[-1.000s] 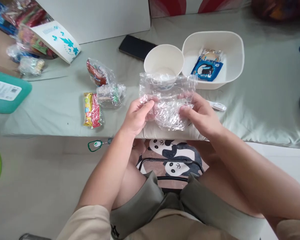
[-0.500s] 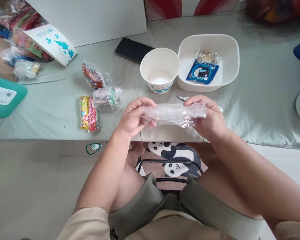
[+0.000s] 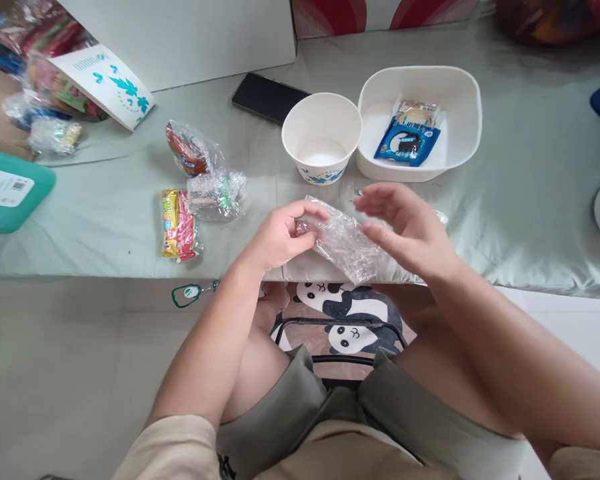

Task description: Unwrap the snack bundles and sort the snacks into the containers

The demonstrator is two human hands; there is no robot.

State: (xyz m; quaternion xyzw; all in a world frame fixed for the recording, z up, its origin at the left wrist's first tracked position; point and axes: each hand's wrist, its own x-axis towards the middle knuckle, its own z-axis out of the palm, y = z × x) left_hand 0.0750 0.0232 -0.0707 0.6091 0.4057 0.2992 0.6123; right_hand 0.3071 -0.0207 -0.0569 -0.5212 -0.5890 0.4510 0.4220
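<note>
Red-and-yellow snack packs [image 3: 179,223] lie wrapped at left, untouched. The left hand [image 3: 279,237] pinches one end of a crumpled clear wrapper [image 3: 343,241] above the surface [image 3: 105,220] edge — the right hand [image 3: 410,230], fingers spread, barely touches it. Two packets [image 3: 406,140] already sit in the white tub [image 3: 473,83]. Half a second ago both hands clamped the wrapper, rolled tight.

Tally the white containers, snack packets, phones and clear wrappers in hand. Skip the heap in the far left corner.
White containers: 2, paper bowl, tub
Snack packets on the sheet: 3, red packet, green packet, yellow packet
Snack packets in the tub: 2, blue packet, tan packet
Phones: 1, black phone
Clear wrappers: 1, clear wrapper in the left hand
Total: 9
</note>
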